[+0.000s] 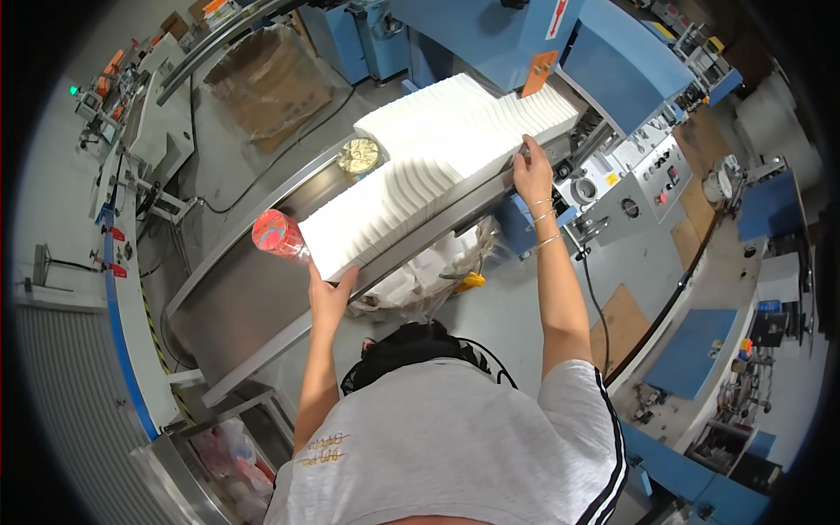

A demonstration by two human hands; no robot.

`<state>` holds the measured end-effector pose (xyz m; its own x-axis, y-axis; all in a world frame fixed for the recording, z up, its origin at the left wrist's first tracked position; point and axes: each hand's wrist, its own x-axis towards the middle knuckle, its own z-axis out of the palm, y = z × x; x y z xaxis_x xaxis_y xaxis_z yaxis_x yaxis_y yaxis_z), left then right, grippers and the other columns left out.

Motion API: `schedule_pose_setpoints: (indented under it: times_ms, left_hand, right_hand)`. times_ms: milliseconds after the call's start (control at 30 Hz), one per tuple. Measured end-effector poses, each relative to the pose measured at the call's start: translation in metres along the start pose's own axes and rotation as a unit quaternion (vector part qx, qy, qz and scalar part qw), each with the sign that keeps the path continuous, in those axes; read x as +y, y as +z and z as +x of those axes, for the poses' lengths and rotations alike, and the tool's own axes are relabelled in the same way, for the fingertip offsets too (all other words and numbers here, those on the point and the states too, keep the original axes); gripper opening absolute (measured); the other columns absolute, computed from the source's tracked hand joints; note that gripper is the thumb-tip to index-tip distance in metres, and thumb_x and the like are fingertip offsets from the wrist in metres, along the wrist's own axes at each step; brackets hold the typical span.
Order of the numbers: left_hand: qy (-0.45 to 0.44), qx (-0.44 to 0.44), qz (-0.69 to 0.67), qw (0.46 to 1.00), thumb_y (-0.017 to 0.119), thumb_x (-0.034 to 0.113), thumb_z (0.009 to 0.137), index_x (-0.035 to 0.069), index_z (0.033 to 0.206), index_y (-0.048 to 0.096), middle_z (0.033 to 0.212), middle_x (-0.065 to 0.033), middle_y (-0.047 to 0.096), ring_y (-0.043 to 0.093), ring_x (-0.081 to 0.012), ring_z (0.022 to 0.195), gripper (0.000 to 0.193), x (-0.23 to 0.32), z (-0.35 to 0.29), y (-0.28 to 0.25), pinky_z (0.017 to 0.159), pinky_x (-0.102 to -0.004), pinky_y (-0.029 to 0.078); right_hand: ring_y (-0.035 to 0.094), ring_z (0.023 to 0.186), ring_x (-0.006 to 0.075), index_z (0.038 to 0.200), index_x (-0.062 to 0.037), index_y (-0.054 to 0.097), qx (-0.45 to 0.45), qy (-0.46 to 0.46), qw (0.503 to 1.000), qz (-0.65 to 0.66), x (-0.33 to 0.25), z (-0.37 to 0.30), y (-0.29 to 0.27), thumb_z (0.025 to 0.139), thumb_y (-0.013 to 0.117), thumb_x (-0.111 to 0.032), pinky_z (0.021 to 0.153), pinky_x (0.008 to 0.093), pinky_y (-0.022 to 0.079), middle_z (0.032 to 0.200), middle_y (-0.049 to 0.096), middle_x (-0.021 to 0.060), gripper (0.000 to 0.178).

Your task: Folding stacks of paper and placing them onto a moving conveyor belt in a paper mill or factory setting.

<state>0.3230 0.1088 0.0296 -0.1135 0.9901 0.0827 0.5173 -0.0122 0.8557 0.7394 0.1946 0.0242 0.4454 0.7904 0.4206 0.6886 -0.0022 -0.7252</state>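
Two bare hands bracket a long row of soft white folded tissue sheets (437, 166) lying on a smooth steel chute (254, 297). Left hand (328, 293) presses open-palmed against the row's near end. Right hand (532, 175), fingers extended, rests on its far edge. Beyond: blue sheet-metal machine (612, 70).

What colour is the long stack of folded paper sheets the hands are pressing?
White: the long stack of folded paper sheets, clearest in the head view.
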Motion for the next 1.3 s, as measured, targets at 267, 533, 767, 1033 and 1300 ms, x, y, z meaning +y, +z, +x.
schedule_pose_setpoints:
  times_ms: [267, 533, 767, 1033, 1300]
  left_hand:
    - [0.011, 0.007, -0.011, 1.0, 0.077, 0.022, 0.076, -0.001, 0.126, 0.044, 0.107, -0.0205, 0.064, 0.062, -0.0299, 0.098, 0.063, -0.001, -0.001, 0.002, 0.085, -0.0368, 0.048]
    - [-0.001, 0.009, -0.02, 1.0, 0.075, 0.017, 0.077, 0.0, 0.124, 0.045, 0.109, -0.0222, 0.063, 0.062, -0.0362, 0.1, 0.058, 0.007, -0.003, 0.0, 0.085, -0.0388, 0.047]
    - [0.023, 0.017, -0.013, 1.0, 0.075, 0.014, 0.077, 0.0, 0.124, 0.046, 0.108, -0.0219, 0.063, 0.062, -0.0364, 0.1, 0.057, 0.011, -0.004, 0.002, 0.085, -0.0388, 0.047]
    - [0.024, 0.017, -0.013, 0.999, 0.075, 0.014, 0.077, 0.0, 0.124, 0.047, 0.11, -0.0221, 0.062, 0.061, -0.0366, 0.101, 0.057, 0.011, -0.003, 0.005, 0.086, -0.0393, 0.047]
    - [0.011, -0.068, -0.087, 0.994, 0.069, 0.02, 0.084, 0.0, 0.135, 0.042, 0.122, -0.0166, 0.057, 0.055, -0.027, 0.113, 0.061, -0.033, 0.003, -0.002, 0.094, -0.0351, 0.042]
  right_hand:
    - [0.062, 0.093, 0.0371, 0.126, -0.0106, 0.055, 0.018, -0.044, 0.994, -0.098, -0.01, 0.0, -0.004, 0.085, 0.057, -0.011, 0.08, 0.0427, 0.05, 0.11, 0.06, 0.0195, 0.041]
    - [0.062, 0.094, 0.0369, 0.12, -0.0113, 0.059, 0.007, -0.038, 0.992, -0.12, -0.027, -0.003, -0.007, 0.086, 0.058, -0.011, 0.079, 0.0441, 0.051, 0.108, 0.062, 0.0149, 0.034]
    - [0.062, 0.095, 0.0352, 0.116, -0.0068, 0.061, 0.009, -0.055, 0.992, -0.11, -0.027, -0.008, -0.005, 0.086, 0.058, -0.01, 0.081, 0.0426, 0.05, 0.109, 0.063, 0.015, 0.031]
    - [0.061, 0.095, 0.036, 0.106, -0.0071, 0.064, 0.008, -0.022, 0.99, -0.138, -0.039, -0.003, 0.0, 0.083, 0.056, -0.01, 0.08, 0.0425, 0.051, 0.106, 0.062, 0.0154, 0.024]
    - [0.063, 0.089, 0.0394, 0.098, -0.0031, 0.066, -0.059, 0.058, 0.99, -0.114, -0.047, 0.016, -0.001, 0.084, 0.058, -0.034, 0.08, 0.0449, 0.05, 0.094, 0.067, 0.0195, 0.035]
